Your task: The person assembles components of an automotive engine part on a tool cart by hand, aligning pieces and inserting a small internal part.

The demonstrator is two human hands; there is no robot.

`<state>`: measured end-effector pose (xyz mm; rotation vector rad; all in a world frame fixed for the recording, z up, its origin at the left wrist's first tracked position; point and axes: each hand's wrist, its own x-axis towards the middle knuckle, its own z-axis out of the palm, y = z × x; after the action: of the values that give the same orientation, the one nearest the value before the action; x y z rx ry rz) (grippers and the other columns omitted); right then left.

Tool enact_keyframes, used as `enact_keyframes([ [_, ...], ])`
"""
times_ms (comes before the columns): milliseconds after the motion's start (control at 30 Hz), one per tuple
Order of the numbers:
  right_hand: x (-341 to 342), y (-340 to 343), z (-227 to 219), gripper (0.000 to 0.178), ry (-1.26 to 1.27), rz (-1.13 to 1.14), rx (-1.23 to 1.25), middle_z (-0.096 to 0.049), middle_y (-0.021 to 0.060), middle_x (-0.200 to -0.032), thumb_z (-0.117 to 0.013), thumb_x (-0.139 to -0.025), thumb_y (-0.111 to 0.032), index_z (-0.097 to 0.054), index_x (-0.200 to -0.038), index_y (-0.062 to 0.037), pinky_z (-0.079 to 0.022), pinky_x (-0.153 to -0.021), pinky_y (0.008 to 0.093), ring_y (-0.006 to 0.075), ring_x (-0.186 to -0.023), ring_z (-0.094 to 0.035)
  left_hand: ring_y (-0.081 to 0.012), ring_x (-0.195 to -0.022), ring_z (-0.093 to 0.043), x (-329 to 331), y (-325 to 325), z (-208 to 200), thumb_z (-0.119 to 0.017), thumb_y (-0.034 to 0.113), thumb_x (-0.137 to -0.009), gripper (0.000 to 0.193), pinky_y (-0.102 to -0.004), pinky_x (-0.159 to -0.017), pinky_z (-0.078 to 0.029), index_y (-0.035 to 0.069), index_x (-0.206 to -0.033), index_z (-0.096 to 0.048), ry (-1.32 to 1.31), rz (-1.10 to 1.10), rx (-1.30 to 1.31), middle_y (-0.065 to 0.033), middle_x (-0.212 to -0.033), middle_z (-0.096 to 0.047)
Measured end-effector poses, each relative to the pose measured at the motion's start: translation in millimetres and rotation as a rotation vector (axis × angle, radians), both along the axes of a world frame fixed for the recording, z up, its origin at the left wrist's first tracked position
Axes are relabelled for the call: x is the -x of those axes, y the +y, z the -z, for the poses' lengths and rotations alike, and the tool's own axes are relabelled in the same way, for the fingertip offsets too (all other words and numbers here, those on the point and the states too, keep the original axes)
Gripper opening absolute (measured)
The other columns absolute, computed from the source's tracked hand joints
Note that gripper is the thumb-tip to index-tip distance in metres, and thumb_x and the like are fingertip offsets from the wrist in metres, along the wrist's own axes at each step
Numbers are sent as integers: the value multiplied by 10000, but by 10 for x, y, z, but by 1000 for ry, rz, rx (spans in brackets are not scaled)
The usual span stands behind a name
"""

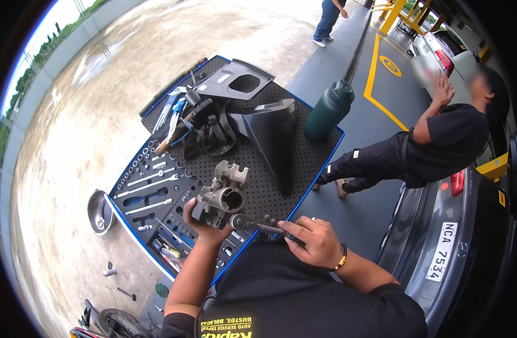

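My left hand [204,227] is wrapped round the lower side of a grey metal throttle body [220,198], holding it up over the tool table. Its round bore faces up toward me. In my right hand [314,242] is a ratchet wrench [253,223], gripped by the handle. The round ratchet head lies against the lower right side of the throttle body, close to my left fingers. Whatever the ratchet head sits on is hidden beneath it. A beaded bracelet [342,258] circles my right wrist.
The blue-edged table has a perforated black top [205,169] and a socket tray [151,186]. On it lie black plastic panels [272,141], pliers [171,110] and a green bottle [330,111]. A metal bowl [100,212] is left. A person [438,141] stands right, near a dark car [416,248].
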<state>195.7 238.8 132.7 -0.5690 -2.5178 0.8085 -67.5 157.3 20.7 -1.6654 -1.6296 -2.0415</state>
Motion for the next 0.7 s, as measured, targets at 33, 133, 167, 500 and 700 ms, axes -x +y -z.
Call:
enact_keyframes([
  [33, 0, 0, 17, 474, 15, 26, -65, -615, 62, -842, -707, -792, -63, -678, -1263, -110, -525, -634, 369, 243, -671, -628, -325, -1175, -637, 8, 12, -30, -963, 221, -694, 1144, -435, -1040, -466, 150, -1472, -128, -3, -3, 1, -233, -1337, -550],
  [133, 41, -17, 90, 367, 31, 72, -119, -627, 67, -865, -715, -766, -61, -690, -1132, -84, -517, -643, 378, 244, -675, -627, -366, -1105, -675, 121, -20, -20, -933, 259, -730, 1042, -472, -1012, -497, 163, -1465, -200, 146, 128, -25, -251, -1268, -606],
  [167, 58, -20, 122, 307, 31, 96, -109, -631, 72, -876, -718, -753, -59, -687, -1059, -69, -516, -652, 385, 248, -680, -628, -381, -1078, -687, 194, -83, 32, -909, 235, -750, 974, -491, -989, -515, 157, -1468, -255, 87, 224, 71, -258, -1227, -638],
  [500, 105, 63, 161, 163, 176, 133, -99, -610, 68, -716, -742, -791, -109, -671, -914, -29, -507, -539, 371, 268, -554, -615, -346, -1097, -681, -59, 19, -515, -928, 294, -719, 1055, -442, -958, -544, 109, -1472, -214, 394, -19, -9, -267, -1248, -626],
  [700, 161, 83, 110, 219, 18, 215, 64, -655, 135, -788, -732, -865, -181, -668, -959, 6, -532, -591, 392, 323, -633, -653, -241, -976, -753, -214, 135, -666, -959, 185, -633, 983, -361, -857, -596, 48, -1436, -409, 16, -104, 442, -146, -1058, -745],
])
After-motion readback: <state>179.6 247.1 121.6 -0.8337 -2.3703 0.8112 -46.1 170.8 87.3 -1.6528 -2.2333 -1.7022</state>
